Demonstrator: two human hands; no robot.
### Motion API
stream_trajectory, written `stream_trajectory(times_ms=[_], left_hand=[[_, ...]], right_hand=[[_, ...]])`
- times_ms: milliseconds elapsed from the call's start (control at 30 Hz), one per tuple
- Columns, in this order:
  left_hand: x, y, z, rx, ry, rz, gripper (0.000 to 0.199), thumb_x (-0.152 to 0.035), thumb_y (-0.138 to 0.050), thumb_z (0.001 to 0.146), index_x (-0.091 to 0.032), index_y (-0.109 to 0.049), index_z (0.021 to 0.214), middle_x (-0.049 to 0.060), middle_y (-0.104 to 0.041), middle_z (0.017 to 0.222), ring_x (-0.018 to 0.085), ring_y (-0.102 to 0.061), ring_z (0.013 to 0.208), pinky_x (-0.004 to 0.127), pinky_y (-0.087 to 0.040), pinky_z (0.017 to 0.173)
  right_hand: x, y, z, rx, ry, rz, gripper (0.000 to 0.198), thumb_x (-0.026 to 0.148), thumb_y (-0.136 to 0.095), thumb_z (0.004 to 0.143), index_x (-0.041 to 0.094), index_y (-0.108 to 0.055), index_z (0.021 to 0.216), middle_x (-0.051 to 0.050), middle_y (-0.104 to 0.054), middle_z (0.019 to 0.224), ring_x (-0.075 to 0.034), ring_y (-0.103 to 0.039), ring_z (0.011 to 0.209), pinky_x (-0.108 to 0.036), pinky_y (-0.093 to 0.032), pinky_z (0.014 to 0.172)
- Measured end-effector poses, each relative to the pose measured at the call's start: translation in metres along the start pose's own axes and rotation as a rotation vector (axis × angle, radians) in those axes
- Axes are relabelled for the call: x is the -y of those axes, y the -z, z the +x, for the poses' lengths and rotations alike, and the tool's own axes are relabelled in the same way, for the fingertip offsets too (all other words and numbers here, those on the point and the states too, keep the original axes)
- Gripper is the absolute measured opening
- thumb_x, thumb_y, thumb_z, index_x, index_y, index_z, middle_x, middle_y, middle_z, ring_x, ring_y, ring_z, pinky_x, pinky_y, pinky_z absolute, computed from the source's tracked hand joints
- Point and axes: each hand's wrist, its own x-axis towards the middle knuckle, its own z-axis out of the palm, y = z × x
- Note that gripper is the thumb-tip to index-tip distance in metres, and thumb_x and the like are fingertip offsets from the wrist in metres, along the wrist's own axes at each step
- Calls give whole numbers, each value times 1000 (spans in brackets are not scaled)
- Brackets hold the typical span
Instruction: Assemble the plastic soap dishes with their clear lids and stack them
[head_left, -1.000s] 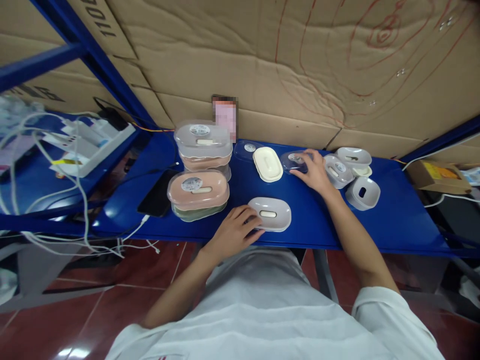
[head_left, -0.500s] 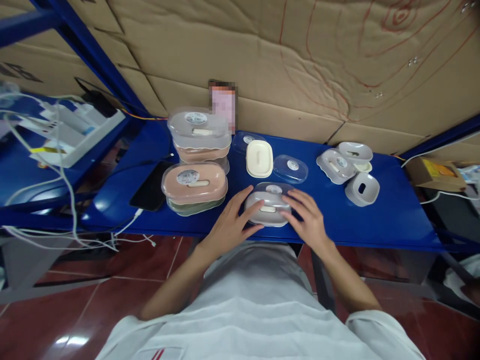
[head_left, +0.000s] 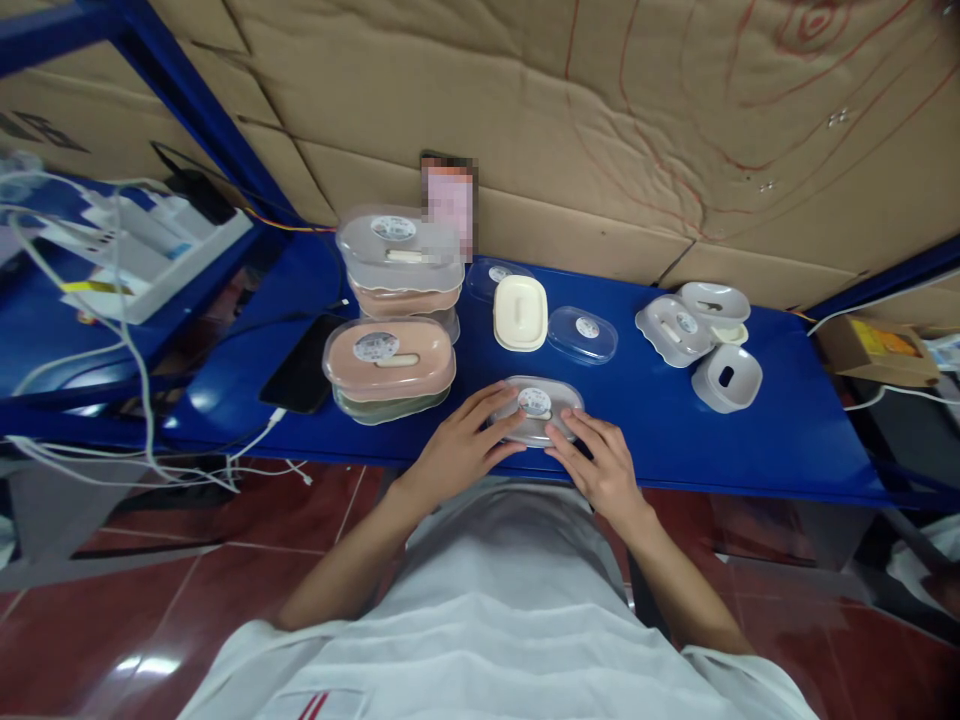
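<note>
A grey lidded plastic box (head_left: pixel 534 425), much like a soap box, lies near the front edge of the blue table. Its clear lid carries a round sticker, and a cream strip shows under it. From the left side, my left hand (head_left: pixel 463 445) presses its fingers on the lid and rim. My right hand (head_left: pixel 600 462) grips the opposite side with curved fingers. Just beyond the box are a cream tray-like piece (head_left: pixel 520 312) and a loose clear lid (head_left: pixel 583 336). Another clear lid (head_left: pixel 489 282) lies partly behind the cream piece.
To the left stand stacked lidded boxes in grey (head_left: pixel 397 262) and pink (head_left: pixel 386 372), beside a black phone (head_left: pixel 298 370) with a cable. Several grey parts (head_left: pixel 726 378) sit at the right. A pixelated phone (head_left: pixel 450 210) leans on the cardboard wall (head_left: pixel 540 120).
The clear lid has come down and toward me onto the grey base, and its sticker now sits lower. Both hands stay around the box, the right one slightly nearer to me.
</note>
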Motion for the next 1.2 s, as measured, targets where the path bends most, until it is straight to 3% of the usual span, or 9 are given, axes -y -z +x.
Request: stream_trajectory(times_ms=[233,300,433,500,600,700,867,1067,1200], left_hand=[[0,0,1,-11,-22,-19,51,-30,-78,98,-24,-58,145,16,-62,149,34,-53,150,55,-57,117],[-1,1,1,-13,-20,2,47,-30,-78,98,-21,-61,140,18,-61,148,35,-52,150,55,-56,117],[-4,1,1,2,-8,45,42,-28,-76,99,-19,-61,137,20,-59,148,36,-54,148,54,-57,115],[-6,1,2,-5,1,61,44,-27,-74,99,-21,-60,140,19,-59,149,36,-55,146,54,-57,115],[-7,2,1,-34,24,97,49,-22,-73,99,-23,-58,146,18,-58,147,35,-57,143,55,-56,114],[-7,2,1,-57,34,116,54,-19,-71,99,-21,-55,151,19,-59,141,34,-60,136,53,-57,112],[-4,1,1,-29,51,128,57,-21,-68,102,-23,-50,156,19,-58,141,34,-59,135,55,-56,111],[-4,0,2,-3,51,56,65,-22,-66,103,-27,-42,163,17,-57,144,33,-57,140,56,-54,116],[-6,3,-4,73,113,-98,70,-25,-63,106,-32,-32,169,18,-36,168,31,-49,152,51,-53,120]], right_hand=[[-36,25,41,129,-7,206,47,37,-54,111,37,-56,158,-6,-71,145,-29,-65,135,-53,-53,113],[-65,21,69,140,-53,131,43,36,-47,113,32,-61,154,-8,-63,156,-30,-58,146,-54,-47,120],[-116,-2,110,394,-34,-49,44,33,-48,112,24,-61,153,-14,-53,166,-36,-48,155,-67,-32,128],[-124,-10,117,373,-77,-139,47,26,-43,112,20,-57,156,-17,-47,169,-36,-43,159,-72,-21,131],[-114,-14,119,271,-41,-137,51,25,-38,114,20,-48,163,-15,-37,175,-31,-31,165,-65,-17,134],[-103,-15,120,355,89,0,48,30,-36,115,29,-50,162,-6,-45,171,-26,-33,165,-60,-20,134],[-111,-4,118,343,-119,76,45,40,-38,115,25,-62,150,-9,-70,149,-34,-53,151,-69,-22,129],[-71,21,92,400,6,294,57,53,-45,113,30,-44,165,-9,-48,170,-30,-42,159,-57,-35,129],[-43,31,56,493,-28,175,78,54,-70,101,32,-38,168,-11,-33,178,-35,-35,163,-58,-38,129]])
